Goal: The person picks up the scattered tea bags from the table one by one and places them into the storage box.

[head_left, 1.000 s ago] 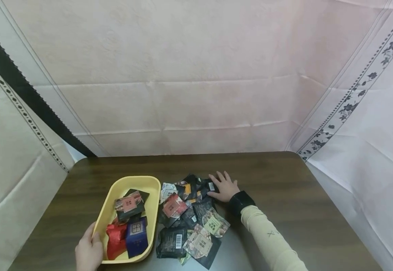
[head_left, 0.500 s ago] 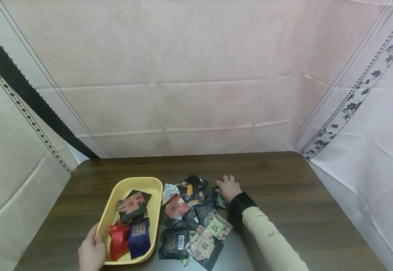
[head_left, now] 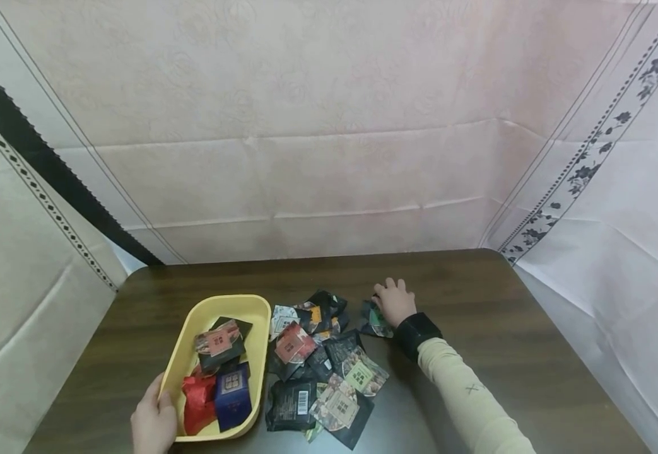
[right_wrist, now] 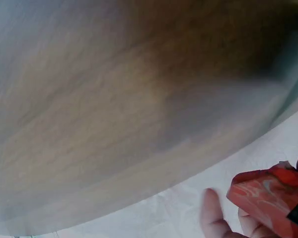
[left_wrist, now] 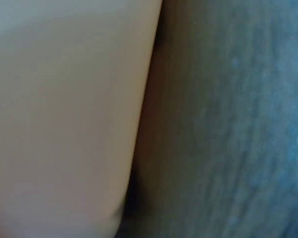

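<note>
At the table's near left, my left hand point(head_left: 154, 419) grips the left rim of a yellow plastic basket point(head_left: 266, 353). The left wrist view shows a blurred pale surface beside the wood. In the basket lie a red foil packet point(head_left: 199, 403), a dark blue box point(head_left: 233, 397) and a dark packet with a pink label point(head_left: 219, 343). My right hand point(head_left: 395, 304) holds a small dark packet with green print point(head_left: 375, 320), right of the pile. In the right wrist view, fingers point(right_wrist: 212, 210) show beside a red-faced packet point(right_wrist: 263, 198) with pale swirls.
Several dark sachets lie piled right of the basket, among them one with a red label point(head_left: 293, 345), one with a green label point(head_left: 358, 376) and one with a barcode point(head_left: 291, 407). The brown wooden table point(head_left: 505, 353) ends at pale cloth point(head_left: 317, 176).
My right hand drew a dark green-printed packet away from the pile's upper right, its spread fingers bending in, then moved farther right and back with it. My left hand stayed on the basket rim.
</note>
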`<act>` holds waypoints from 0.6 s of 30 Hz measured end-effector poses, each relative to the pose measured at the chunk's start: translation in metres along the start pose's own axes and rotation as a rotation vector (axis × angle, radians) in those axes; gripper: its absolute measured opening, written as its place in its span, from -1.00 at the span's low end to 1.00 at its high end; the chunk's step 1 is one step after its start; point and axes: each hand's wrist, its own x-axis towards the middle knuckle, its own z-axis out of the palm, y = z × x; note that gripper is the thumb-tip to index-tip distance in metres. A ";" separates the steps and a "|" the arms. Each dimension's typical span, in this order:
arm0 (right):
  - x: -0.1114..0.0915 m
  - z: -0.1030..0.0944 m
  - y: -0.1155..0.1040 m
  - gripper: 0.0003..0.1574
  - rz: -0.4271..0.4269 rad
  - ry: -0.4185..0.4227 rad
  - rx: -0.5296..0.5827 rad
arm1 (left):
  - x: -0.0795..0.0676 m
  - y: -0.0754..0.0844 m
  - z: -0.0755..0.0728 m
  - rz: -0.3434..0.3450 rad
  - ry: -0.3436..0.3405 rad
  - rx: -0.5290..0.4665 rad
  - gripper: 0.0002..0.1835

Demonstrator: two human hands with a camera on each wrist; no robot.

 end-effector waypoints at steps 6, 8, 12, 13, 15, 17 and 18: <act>0.002 -0.009 -0.011 -0.86 -0.012 0.001 -0.031 | 0.000 0.000 -0.001 -0.014 0.000 -0.023 -0.59; 0.005 -0.010 -0.020 -0.86 -0.044 0.021 -0.043 | -0.001 0.000 -0.003 -0.023 0.000 -0.028 -0.59; 0.012 -0.013 -0.048 -0.84 -0.150 0.064 -0.052 | -0.001 0.000 -0.003 -0.015 0.006 -0.033 -0.59; 0.014 -0.015 -0.057 -0.83 -0.180 0.075 -0.048 | -0.002 0.001 -0.003 -0.011 0.010 -0.037 -0.59; 0.017 -0.019 -0.075 -0.81 -0.238 0.086 -0.037 | -0.002 0.001 -0.002 0.002 0.013 -0.041 -0.59; 0.018 -0.023 -0.091 -0.80 -0.288 0.094 -0.023 | -0.002 0.002 -0.001 0.002 0.007 -0.046 -0.59; 0.019 -0.024 -0.099 -0.80 -0.308 0.092 -0.024 | -0.002 0.003 -0.001 0.000 0.003 -0.049 -0.59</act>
